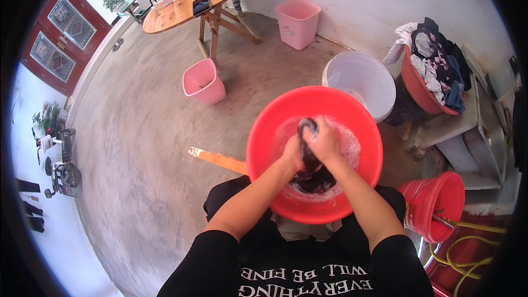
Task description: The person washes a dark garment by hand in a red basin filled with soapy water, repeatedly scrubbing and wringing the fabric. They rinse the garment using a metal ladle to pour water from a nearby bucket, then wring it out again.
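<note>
A red plastic basin (264, 136) stands in front of me, with sudsy water in it. Over its middle, my left hand (293, 152) and my right hand (324, 138) both grip a wet dark cloth (309, 154), bunched between them with foam on its top. The fingers are partly hidden by the cloth and slightly blurred. The lower part of the dark fabric lies in the water near the basin's near side, below my wrists. White foam (350, 144) floats mostly along the right side of the water.
Behind the basin stands a whitish round tub (359, 78). A red basin heaped with clothes (425, 86) is at the right, above a red bucket (447, 206) and a yellow hose (458, 251). Two pink bins (206, 86) and a wooden table (173, 16) stand farther off.
</note>
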Demonstrator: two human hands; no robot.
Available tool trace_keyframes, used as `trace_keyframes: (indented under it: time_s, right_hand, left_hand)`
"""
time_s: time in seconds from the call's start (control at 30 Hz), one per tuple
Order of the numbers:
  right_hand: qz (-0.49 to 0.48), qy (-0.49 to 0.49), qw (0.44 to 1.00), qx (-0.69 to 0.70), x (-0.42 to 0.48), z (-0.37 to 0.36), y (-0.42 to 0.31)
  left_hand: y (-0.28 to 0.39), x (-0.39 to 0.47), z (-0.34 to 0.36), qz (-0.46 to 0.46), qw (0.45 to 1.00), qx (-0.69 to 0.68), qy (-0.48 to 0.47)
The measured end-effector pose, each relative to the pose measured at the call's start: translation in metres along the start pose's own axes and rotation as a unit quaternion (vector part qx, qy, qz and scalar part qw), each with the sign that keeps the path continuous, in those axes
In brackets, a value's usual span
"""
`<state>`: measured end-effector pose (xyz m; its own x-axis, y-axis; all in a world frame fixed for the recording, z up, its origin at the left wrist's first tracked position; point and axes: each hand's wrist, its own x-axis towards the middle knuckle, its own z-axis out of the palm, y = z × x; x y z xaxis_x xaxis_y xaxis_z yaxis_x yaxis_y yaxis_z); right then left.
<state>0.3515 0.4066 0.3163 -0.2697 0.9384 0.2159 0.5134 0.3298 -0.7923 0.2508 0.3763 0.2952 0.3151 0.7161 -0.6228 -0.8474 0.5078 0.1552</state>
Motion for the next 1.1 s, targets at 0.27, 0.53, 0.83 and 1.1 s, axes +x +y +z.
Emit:
trace_keyframes:
  time_s: [0.27, 0.53, 0.83, 1.1]
  right_hand:
    - [-0.160, -0.046, 0.986, -0.005, -0.039, -0.004, -0.034]
    - [0.024, -0.032, 0.985, -0.170, 0.005, -0.044, 0.023]
    - [0.102, -0.243, 0.923, -0.282, -0.007, -0.048, 0.041]
    - [0.091, -0.154, 0.971, -0.160, -0.003, -0.036, 0.057]
  left_hand:
    - [-0.006, 0.029, -0.068, 0.156, 0.960, -0.008, -0.233]
    - [0.028, -0.025, -0.014, 0.258, 0.857, 0.427, 0.126]
    - [0.017, -0.040, -0.037, 0.435, 0.193, 0.872, 0.114]
    - [0.013, -0.037, -0.029, 0.032, 0.400, 0.914, 0.060]
